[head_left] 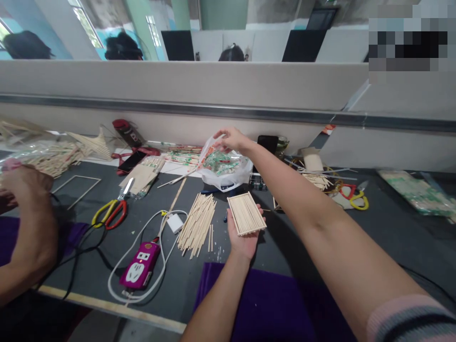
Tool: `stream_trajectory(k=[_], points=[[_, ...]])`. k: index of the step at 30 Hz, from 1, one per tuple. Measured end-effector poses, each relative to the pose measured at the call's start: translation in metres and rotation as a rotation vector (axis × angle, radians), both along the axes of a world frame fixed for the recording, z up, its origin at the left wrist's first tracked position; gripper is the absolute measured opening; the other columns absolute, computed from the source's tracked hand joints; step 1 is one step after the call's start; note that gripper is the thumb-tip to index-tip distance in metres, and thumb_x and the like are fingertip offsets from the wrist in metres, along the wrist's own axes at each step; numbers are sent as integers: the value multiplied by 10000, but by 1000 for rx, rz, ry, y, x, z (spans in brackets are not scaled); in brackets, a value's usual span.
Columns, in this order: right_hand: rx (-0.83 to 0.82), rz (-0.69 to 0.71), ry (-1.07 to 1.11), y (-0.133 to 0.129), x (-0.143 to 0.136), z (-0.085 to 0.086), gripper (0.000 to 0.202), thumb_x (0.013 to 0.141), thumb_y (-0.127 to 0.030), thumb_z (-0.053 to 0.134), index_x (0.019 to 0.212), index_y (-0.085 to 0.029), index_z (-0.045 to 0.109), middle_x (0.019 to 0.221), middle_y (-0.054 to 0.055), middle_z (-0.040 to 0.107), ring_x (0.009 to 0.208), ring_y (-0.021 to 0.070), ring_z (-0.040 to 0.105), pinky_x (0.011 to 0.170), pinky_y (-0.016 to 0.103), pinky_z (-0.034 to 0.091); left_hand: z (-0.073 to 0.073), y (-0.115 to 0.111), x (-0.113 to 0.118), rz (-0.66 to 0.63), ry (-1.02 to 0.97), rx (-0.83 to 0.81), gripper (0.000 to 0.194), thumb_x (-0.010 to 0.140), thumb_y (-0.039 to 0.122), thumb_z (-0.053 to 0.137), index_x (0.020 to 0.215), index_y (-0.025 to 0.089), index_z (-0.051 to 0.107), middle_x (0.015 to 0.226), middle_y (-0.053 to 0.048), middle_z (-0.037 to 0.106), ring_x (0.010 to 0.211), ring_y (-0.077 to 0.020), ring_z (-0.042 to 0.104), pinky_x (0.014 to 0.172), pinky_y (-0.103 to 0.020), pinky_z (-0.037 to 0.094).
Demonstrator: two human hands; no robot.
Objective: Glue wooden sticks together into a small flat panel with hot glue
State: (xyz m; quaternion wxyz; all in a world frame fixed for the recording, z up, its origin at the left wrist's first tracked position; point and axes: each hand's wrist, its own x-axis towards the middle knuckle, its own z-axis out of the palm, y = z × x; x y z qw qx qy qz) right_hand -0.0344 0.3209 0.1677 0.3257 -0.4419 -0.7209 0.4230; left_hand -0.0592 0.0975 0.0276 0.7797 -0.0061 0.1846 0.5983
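Observation:
My left hand (244, 241), palm up, supports a small rectangular tray of wooden sticks (246, 213) with a raised stick border. Beyond it, my right hand (231, 140) reaches to a white plastic bag (228, 176), its bent fingers at the bag's upper rim. Crumpled clear and green wrappers (223, 162) fill the bag. My right fingertips are partly hidden against the plastic. Left of the tray lies a loose pile of thin wooden sticks (197, 224) on the dark table (171, 297).
A purple power strip (140, 265) with a white cable and a charger (175, 223) lies left. Scissors (110, 212) rest beyond it; another pair of scissors (354, 195) lies right. A co-worker's arm (33, 223) is at far left. Purple cloth (274, 304) lies in front.

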Motion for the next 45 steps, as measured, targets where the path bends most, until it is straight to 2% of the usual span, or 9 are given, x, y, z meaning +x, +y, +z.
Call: stream_trajectory(k=[4, 9, 13, 18, 21, 24, 34, 40, 45], points=[[46, 132, 9, -7, 4, 3, 231, 734, -161, 728, 954, -136, 661, 828, 40, 699, 607, 121, 646, 512, 219, 511, -1, 1, 2, -4, 19, 27, 676, 914, 608, 353, 1299, 87, 548, 1124, -183, 681, 897, -243, 680, 796, -364, 528], [290, -133, -62, -31, 20, 9, 150, 851, -210, 600, 736, -139, 666, 735, 38, 699, 722, 127, 646, 613, 190, 467, -1, 4, 3, 7, 105, 69, 621, 924, 571, 377, 1343, 134, 513, 1157, -151, 677, 1019, -260, 660, 894, -382, 500], [444, -359, -88, -80, 58, 7, 191, 855, -221, 576, 688, -171, 652, 588, 4, 645, 654, 157, 618, 650, 250, 424, -3, 7, 1, 7, 120, 73, 541, 948, 518, 375, 1348, 179, 508, 1211, -114, 663, 1090, -257, 639, 930, -396, 498], [299, -461, -67, -170, 120, -54, 331, 856, -391, 535, 601, -188, 592, 576, 1, 605, 581, 145, 546, 614, 265, 399, -12, 10, 6, -48, 163, -3, 415, 983, 381, 373, 1285, 160, 553, 1105, -90, 716, 1059, -225, 661, 960, -391, 501], [129, -532, -20, -214, 146, -101, 282, 841, -432, 538, 766, -186, 655, 732, 33, 683, 687, 185, 601, 678, 296, 447, -15, 7, 13, -84, 219, 29, 355, 975, 337, 420, 1178, 108, 601, 1038, -110, 733, 1025, -228, 676, 987, -404, 489], [-9, -508, 72, -241, 160, -126, 340, 837, -483, 537, 878, -183, 692, 888, 72, 728, 851, 236, 645, 773, 343, 483, -13, 1, 19, -116, 282, 102, 256, 942, 289, 507, 1058, 101, 636, 978, -112, 743, 968, -220, 695, 964, -391, 505], [-142, -518, 158, -263, 167, -134, 334, 767, -470, 610, 850, -166, 719, 860, 87, 743, 814, 249, 656, 763, 368, 499, -14, -2, 18, -199, 673, 161, 394, 703, 381, 783, 980, 117, 688, 672, -23, 691, 512, -88, 591, 519, -178, 456], [-217, -480, 84, -268, 171, -146, 398, 761, -431, 595, 1014, -135, 677, 635, 25, 675, 588, 169, 590, 568, 275, 446, -12, 1, 11, -313, 903, 189, 528, 594, 503, 794, 941, 116, 700, 712, -39, 697, 565, -127, 593, 554, -232, 469], [-350, -411, 55, -283, 165, -149, 501, 775, -396, 569, 1192, -119, 585, 633, 16, 683, 470, 125, 532, 477, 239, 407, -16, 5, 4, -345, 1110, 354, 400, 664, 424, 709, 924, 120, 715, 817, -53, 719, 693, -157, 618, 664, -255, 466]])
